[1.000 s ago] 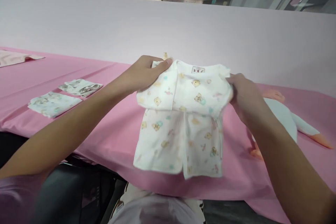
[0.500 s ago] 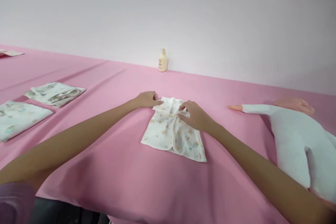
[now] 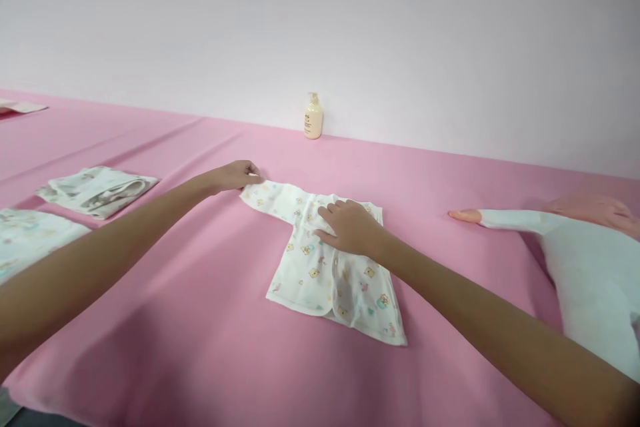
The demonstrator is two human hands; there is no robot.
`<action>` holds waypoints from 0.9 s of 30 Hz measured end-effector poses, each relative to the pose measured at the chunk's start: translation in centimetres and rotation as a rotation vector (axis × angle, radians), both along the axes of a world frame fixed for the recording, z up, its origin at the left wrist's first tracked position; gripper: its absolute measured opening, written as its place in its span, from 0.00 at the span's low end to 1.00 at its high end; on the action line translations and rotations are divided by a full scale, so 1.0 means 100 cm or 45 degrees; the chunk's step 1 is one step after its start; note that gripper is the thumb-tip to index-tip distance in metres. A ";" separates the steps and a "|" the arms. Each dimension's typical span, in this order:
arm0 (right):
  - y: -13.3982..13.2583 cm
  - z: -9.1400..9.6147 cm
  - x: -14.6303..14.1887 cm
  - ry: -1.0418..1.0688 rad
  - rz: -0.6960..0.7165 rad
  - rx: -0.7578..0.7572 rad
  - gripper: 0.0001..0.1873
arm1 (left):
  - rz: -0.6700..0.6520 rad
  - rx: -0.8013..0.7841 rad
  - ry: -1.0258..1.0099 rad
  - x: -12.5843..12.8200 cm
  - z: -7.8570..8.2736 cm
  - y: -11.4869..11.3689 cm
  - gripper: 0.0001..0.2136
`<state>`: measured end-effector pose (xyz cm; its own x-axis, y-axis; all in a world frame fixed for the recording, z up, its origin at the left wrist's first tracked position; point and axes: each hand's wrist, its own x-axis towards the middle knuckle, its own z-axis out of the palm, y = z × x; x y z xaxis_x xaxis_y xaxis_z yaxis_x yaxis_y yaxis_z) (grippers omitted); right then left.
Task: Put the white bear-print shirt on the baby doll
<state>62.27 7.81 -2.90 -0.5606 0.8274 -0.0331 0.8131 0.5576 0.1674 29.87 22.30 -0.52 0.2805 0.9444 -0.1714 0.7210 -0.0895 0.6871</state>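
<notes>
A small white baby shirt with a print of yellow and pink figures lies flat on the pink cloth, its front opening facing up. My left hand pinches the end of its left-side sleeve, which stretches out sideways. Fingers apart, my right hand rests palm down on the upper chest of the shirt and hides part of the neckline. The right-side sleeve appears folded in, partly behind my right hand.
Two folded printed cloths, one upper and one lower, lie at left. A cream pump bottle stands against the white wall. At right lies a doll in white clothing, one arm reaching toward the shirt.
The left-side sleeve, earlier folded over the shirt, is now pulled out to the left by my left hand. My right hand has flattened onto the chest. The view has tilted down.
</notes>
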 end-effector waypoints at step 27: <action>-0.140 0.011 0.225 0.350 -1.190 0.032 0.28 | -0.116 0.607 0.626 -0.019 -0.041 -0.018 0.21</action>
